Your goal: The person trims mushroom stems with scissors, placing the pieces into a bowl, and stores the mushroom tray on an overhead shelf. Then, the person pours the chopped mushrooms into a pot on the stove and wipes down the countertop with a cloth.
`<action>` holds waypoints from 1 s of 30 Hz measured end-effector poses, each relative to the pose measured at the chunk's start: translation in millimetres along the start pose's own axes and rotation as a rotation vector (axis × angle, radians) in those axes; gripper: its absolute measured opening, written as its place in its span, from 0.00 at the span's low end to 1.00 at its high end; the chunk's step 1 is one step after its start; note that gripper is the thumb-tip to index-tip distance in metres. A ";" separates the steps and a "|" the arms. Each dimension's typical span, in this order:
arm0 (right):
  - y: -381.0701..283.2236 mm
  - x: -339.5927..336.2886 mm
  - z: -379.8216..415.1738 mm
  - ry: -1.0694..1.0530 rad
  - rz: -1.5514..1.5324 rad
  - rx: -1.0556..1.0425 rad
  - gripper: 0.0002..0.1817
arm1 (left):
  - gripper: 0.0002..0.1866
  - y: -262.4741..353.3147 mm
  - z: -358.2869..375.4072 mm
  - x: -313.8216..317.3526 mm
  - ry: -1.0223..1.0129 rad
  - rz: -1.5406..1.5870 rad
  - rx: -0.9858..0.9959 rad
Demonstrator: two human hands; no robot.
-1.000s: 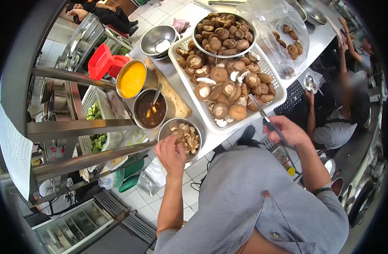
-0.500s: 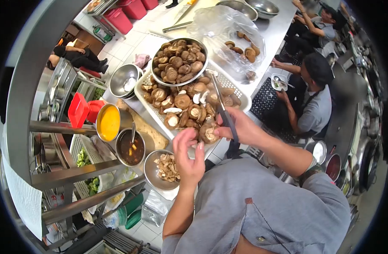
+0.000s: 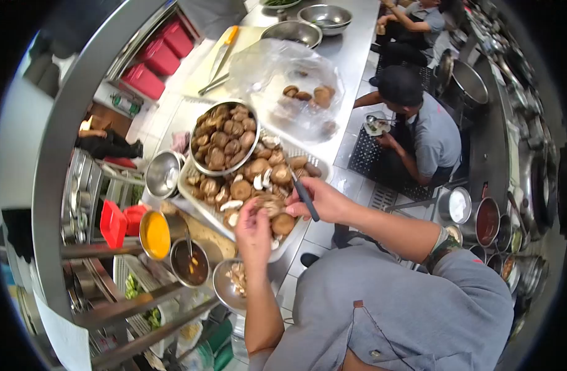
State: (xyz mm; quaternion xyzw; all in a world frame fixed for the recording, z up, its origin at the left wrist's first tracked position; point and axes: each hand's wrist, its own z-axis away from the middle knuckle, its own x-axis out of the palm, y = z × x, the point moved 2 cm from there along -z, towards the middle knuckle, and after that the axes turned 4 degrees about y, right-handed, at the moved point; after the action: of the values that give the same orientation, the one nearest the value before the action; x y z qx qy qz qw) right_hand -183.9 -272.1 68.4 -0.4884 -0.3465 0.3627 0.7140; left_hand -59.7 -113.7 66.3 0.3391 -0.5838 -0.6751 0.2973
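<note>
My left hand [image 3: 254, 227] is closed on a brown mushroom [image 3: 269, 204] above the white basket [image 3: 204, 215]. Facing it, my right hand [image 3: 325, 201] grips a knife [image 3: 306, 199] by its dark handle, blade pointing up and away; its fingertips are near the same mushroom. More loose mushrooms [image 3: 240, 189] fill the basket, some with pale undersides up. A steel bowl heaped with whole mushrooms [image 3: 226, 137] rests on the basket's far left part. Below my left wrist, a steel bowl [image 3: 225, 295] contains small pale brown pieces.
Left stand pots of yellow liquid [image 3: 155, 235] and dark sauce [image 3: 189, 263], beside metal rails [image 3: 132, 306]. A plastic bag with mushrooms [image 3: 283, 80] and an orange-handled knife [image 3: 225, 49] lie beyond the basket. At right sits a person [image 3: 435, 130] holding a small dish.
My left hand has moved from beside the basket onto a mushroom and closed on it. The knife stays in my right hand. The view has shifted, with the scene's right side moving left.
</note>
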 end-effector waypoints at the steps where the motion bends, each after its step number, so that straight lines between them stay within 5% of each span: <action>1: -3.2 -9.0 1.0 0.027 0.043 -0.040 0.19 | 0.18 -1.1 -13.8 -6.5 0.024 -0.101 0.050; 3: -5.9 -32.4 7.0 0.074 0.130 -0.110 0.19 | 0.24 9.8 -25.4 -11.0 0.176 -0.822 0.353; 7: 17.6 -111.2 7.9 0.391 0.234 -0.104 0.19 | 0.23 31.4 -30.1 37.6 0.211 -0.888 0.636; 12: 32.3 -159.7 3.3 0.527 0.037 -0.042 0.17 | 0.16 66.8 -114.9 179.4 -0.312 -0.760 0.840; 14: 46.3 -164.1 -0.3 0.482 0.016 -0.005 0.17 | 0.16 42.6 -166.1 230.0 -0.418 -0.848 1.104; 17: 53.8 -163.5 2.9 0.452 -0.071 -0.011 0.16 | 0.18 -2.1 -226.8 267.5 -0.641 -1.028 1.084; 20: 60.2 -170.9 11.4 0.490 -0.071 0.008 0.17 | 0.17 -4.8 -248.7 274.9 -0.682 -1.184 0.883; 23: 42.1 -179.5 17.7 0.501 0.211 0.031 0.22 | 0.17 12.0 -248.3 254.9 -0.463 -0.895 0.704; 24: 31.1 -183.6 21.4 0.497 0.356 0.038 0.24 | 0.17 18.9 -241.9 242.0 -0.316 -0.847 0.844; 27: 7.9 -184.1 24.2 0.465 0.595 -0.142 0.30 | 0.17 35.2 -209.6 193.2 -0.309 -0.230 0.105; 30: -20.2 -169.1 21.3 0.411 0.806 -0.292 0.32 | 0.18 54.5 -154.0 141.1 -0.196 0.123 -0.286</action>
State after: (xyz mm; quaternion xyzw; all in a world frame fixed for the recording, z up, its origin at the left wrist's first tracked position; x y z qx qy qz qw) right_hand -282.3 -412.7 69.8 -0.7407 -0.0280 0.4544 0.4941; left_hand -19.1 -324.2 91.0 0.1899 -0.5277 -0.7616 0.3248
